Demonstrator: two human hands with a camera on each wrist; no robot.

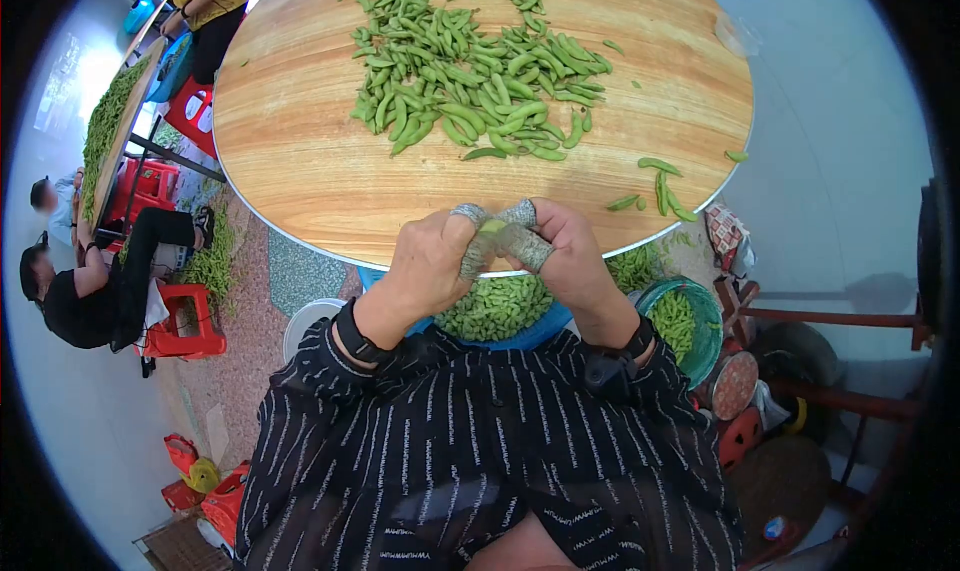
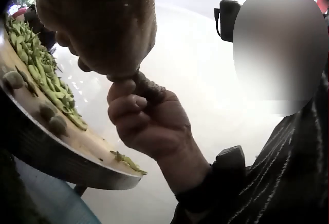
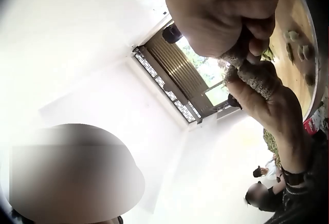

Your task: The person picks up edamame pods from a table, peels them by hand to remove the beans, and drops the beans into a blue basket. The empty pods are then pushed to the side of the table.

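Observation:
My left hand (image 1: 425, 259) and right hand (image 1: 578, 256) meet over the near edge of the round wooden table (image 1: 300, 151). Grey patterned wraps cover the thumbs and forefingers of both. Between these fingertips a green soybean pod (image 1: 493, 227) is pinched from both sides, mostly hidden by the fingers. Directly beneath sits a blue basin (image 1: 556, 321) with many green beans (image 1: 495, 309). Beyond my hands, a big heap of soybean pods (image 1: 470, 81) spreads over the tabletop. In the left wrist view, the right hand (image 2: 151, 124) has its fingers curled in against the left.
Several loose pods (image 1: 662, 186) lie near the table's right edge. A green bucket (image 1: 712, 349) holding pods stands at the lower right, beside a metal frame (image 1: 830, 317). At left, people sit by another pod-covered table (image 1: 125, 136), near red stools (image 1: 190, 321).

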